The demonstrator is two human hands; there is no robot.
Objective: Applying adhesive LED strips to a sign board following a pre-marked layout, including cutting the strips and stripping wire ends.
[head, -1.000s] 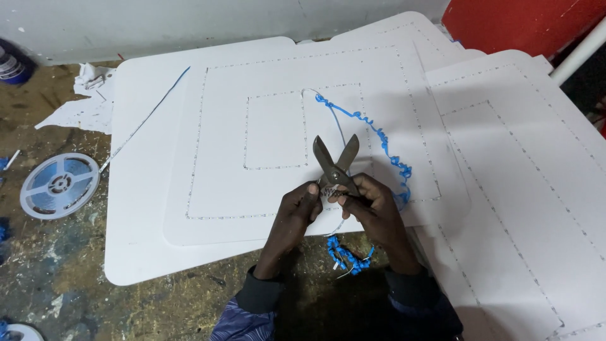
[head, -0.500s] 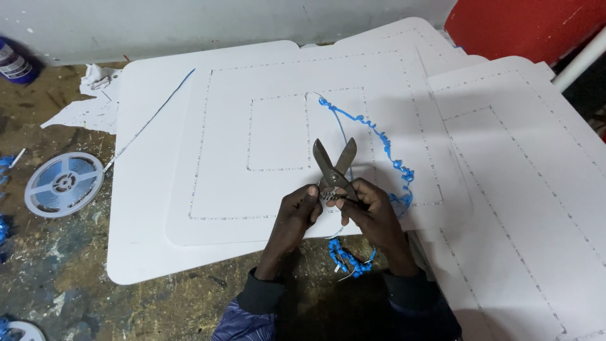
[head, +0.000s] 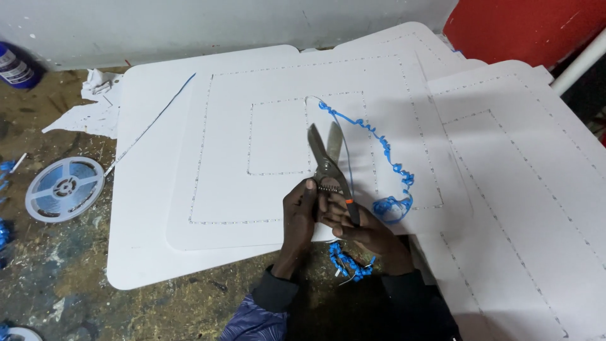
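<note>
The scissors (head: 328,165) stay raised, blades parted as before; left hand (head: 298,215) and right hand (head: 360,227) pinch the handles; a blue can (head: 16,63) stands far left.

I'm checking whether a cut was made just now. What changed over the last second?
Almost nothing: both hands, left and right, still hold the open shears over the white boards, blades apart. The blue strip and reel haven't moved.
</note>
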